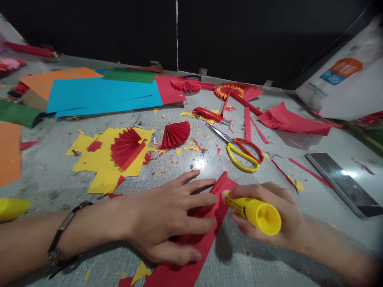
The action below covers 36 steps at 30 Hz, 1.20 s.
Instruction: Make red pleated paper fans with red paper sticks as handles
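Note:
A folded strip of red paper (191, 251) lies slantwise on the table in front of me. My left hand (170, 211) rests flat across it with the fingers spread, pressing it down. In my right hand (275, 207) is a yellow glue stick (254, 213), its white tip touching the strip near the far right end. Past the hands lie scissors (239, 149) with one red and one yellow handle loop. Red pleated paper fans (176, 134) sit beyond my left hand, one of them on a cut yellow sheet (101, 175).
Blue card (104, 95) and other coloured sheets lie at the back left. A red-handled cutter (207, 114) is behind the scissors. On the right are a phone (344, 183), a red paper piece (293, 119) and a white plastic bag (347, 79). Paper scraps litter the table.

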{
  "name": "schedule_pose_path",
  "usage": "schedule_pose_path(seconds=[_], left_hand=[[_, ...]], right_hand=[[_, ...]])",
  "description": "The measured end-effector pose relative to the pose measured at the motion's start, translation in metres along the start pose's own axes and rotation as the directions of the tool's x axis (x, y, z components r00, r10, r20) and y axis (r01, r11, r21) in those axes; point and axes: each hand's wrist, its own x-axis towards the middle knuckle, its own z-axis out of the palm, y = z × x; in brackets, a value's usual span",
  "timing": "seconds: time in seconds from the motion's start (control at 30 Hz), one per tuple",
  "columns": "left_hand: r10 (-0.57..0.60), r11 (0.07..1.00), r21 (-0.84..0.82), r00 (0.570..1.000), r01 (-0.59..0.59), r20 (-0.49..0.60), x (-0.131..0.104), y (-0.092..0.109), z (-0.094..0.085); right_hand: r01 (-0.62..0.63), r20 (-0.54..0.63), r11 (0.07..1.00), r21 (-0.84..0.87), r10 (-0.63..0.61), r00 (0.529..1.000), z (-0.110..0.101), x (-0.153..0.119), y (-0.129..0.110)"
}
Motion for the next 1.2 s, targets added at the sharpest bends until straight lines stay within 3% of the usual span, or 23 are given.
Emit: schedule_pose_path(seconds=[0.3,0.53,0.73,1.0,1.07,1.2], left_hand=[[-0.003,0.999,-0.034,0.999,0.002,-0.035,-0.001,0.000,0.003],[-0.006,1.000,-0.031,0.998,0.004,-0.056,0.000,0.000,0.002],[0.002,0.999,-0.040,0.996,-0.005,-0.093,0.001,0.000,0.002],[-0.019,0.998,-0.054,0.995,0.014,-0.095,0.000,0.000,0.004],[-0.010,0.999,-0.042,0.997,0.007,-0.074,0.000,-0.001,0.003],[0.013,1.000,-0.012,1.000,-0.013,-0.020,0.000,-0.002,0.000]], right_hand=[[-0.039,-0.031,0.999,0.018,0.039,0.999,-0.001,0.001,0.011],[0.003,-0.068,0.985,-0.171,-0.015,0.998,-0.004,0.002,0.021],[0.057,0.007,0.981,-0.184,-0.056,0.998,0.003,-0.010,0.014],[-0.067,-0.215,0.970,-0.234,0.015,0.976,-0.006,0.000,0.009],[-0.044,-0.248,0.976,-0.213,-0.010,0.969,-0.007,0.001,0.003],[0.098,-0.100,0.985,-0.143,-0.113,0.989,-0.001,0.000,-0.003]])
